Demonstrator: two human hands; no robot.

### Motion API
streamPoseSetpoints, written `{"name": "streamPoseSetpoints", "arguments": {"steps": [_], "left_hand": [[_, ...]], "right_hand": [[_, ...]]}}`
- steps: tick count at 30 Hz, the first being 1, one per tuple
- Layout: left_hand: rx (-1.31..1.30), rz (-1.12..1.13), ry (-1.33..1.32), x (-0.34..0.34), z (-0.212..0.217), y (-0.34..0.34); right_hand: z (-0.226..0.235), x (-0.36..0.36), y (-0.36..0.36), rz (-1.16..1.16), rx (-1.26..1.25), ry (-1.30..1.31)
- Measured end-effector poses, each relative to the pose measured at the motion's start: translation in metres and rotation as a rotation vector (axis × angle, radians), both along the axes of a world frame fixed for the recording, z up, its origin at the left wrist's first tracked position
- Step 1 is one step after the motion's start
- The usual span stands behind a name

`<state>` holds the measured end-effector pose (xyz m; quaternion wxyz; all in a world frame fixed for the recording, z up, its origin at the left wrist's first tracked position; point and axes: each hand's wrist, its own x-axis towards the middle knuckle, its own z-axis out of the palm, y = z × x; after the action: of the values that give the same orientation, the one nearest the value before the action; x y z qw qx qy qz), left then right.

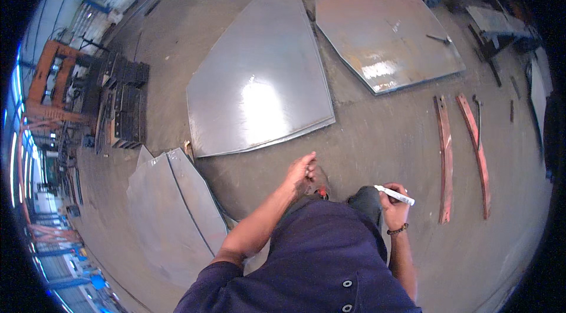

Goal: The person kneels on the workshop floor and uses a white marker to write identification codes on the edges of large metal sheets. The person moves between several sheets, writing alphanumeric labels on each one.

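Observation:
My right hand (pixel 394 207), with a beaded bracelet at its wrist, is closed around a white marker (pixel 396 195) beside my right knee. My left hand (pixel 300 173) hangs in front of my body with its fingers curled in. What those fingers hold, if anything, is hidden. Beyond my left hand a large grey steel plate (pixel 242 71) lies on the floor, apparently on top of another. Neither hand touches it. Farther right lies a second, rust-tinted steel plate (pixel 383 30) with a small dark tool (pixel 437 38) on it.
Two red metal bars (pixel 444 160) lie on the right, with a long-handled tool (pixel 479 114) against one. More cut plates (pixel 177 207) lie at lower left. Dark metal blocks (pixel 125 106) and an orange frame (pixel 53 86) stand at far left. A metal table (pixel 501 23) stands at far right.

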<state>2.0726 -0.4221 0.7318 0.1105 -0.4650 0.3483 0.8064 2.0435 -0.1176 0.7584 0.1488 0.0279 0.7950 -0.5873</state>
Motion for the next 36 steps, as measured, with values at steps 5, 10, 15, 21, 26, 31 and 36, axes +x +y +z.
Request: {"name": "streamPoseSetpoints", "arguments": {"steps": [5,10,15,21,26,31,36], "left_hand": [[0.024,-0.168,-0.138,-0.032,-0.006,-0.001],[-0.005,-0.284,-0.266,-0.079,-0.003,0.034],[-0.014,-0.362,-0.257,-0.118,-0.058,0.015],[-0.212,-0.458,-0.053,-0.237,-0.025,0.055],[-0.312,-0.32,-0.045,-0.271,-0.019,0.043],[-0.49,-0.556,-0.214,-0.286,0.013,0.046],[-0.378,-0.874,-0.171,-0.285,-0.019,-0.017]], "right_hand": [[-0.011,-0.017,-0.003,-0.213,-0.149,-0.173],[-0.042,-0.04,0.028,-0.274,0.026,-0.088],[-0.031,-0.112,0.051,-0.325,-0.036,-0.122],[-0.004,-0.172,0.116,-0.576,-0.039,-0.153],[-0.031,-0.188,0.127,-0.648,0.135,-0.037],[-0.014,-0.196,0.106,-0.822,0.155,0.029],[-0.055,-0.158,0.05,-1.026,-0.09,-0.133]]}}
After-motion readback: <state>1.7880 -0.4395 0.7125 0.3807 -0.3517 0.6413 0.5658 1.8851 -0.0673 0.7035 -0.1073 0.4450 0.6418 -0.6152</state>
